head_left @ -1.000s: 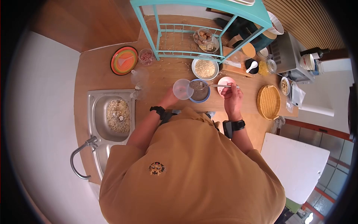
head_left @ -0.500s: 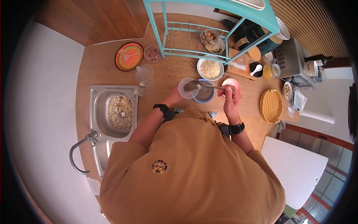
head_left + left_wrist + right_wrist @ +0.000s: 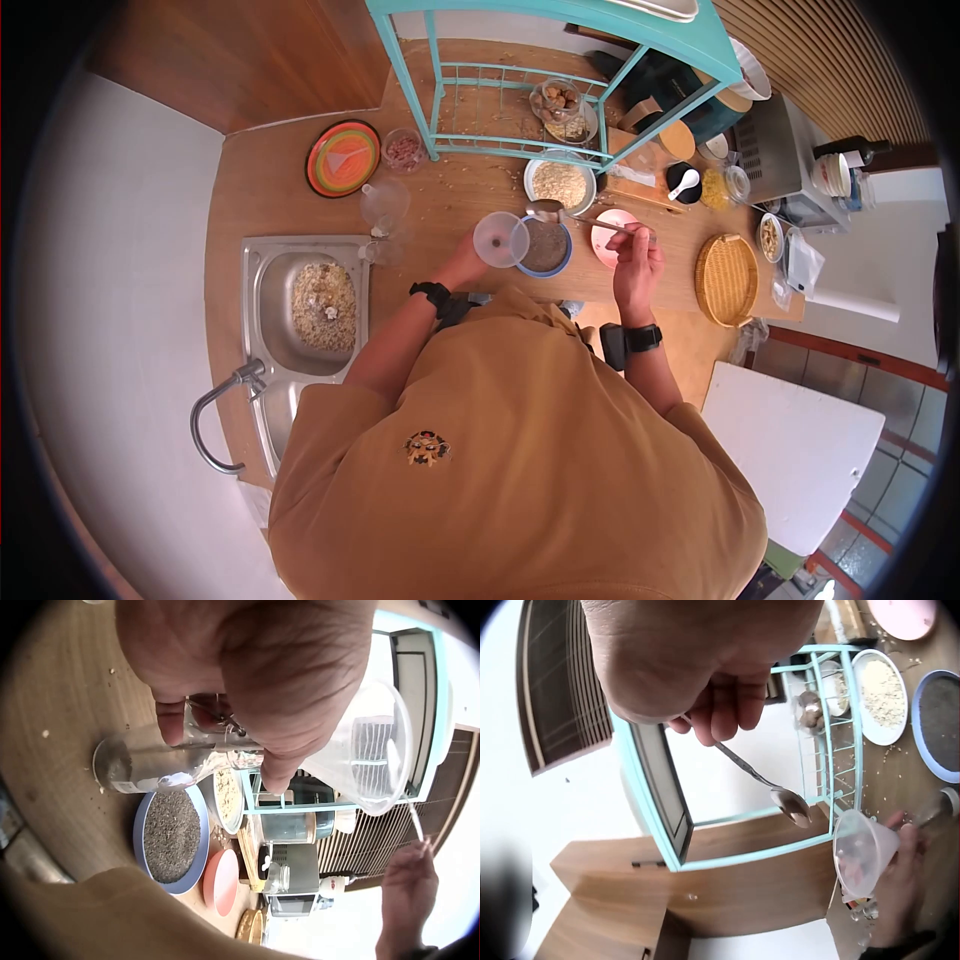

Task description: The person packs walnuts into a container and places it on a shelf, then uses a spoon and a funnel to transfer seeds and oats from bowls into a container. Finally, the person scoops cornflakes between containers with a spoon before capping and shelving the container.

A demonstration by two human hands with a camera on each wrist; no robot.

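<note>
My left hand (image 3: 462,265) grips a clear glass bottle (image 3: 146,757), which stands on the counter with some dark grains at its bottom. A translucent plastic funnel (image 3: 500,240) sits over the bottle's mouth. In my right hand (image 3: 637,272) a metal spoon (image 3: 789,805) is pinched by its handle. The spoon's bowl hangs above the far rim of a blue-rimmed bowl (image 3: 140,829) full of dark grains (image 3: 174,836), just right of the funnel. Beneath the right hand's fingers lies a pink bowl (image 3: 608,249).
Behind the blue-rimmed bowl, a white bowl of oats (image 3: 560,184) stands before a turquoise rack (image 3: 437,110). More clear funnels and bottles (image 3: 383,205) are left of the left hand. A sink (image 3: 250,300) holding wet oats lies further left, a wicker basket (image 3: 727,280) to the right.
The spoon rose out of the dark grains, tipped over the funnel, then moved back right, above the blue-rimmed bowl's far rim. My left hand keeps its place at the bottle.
</note>
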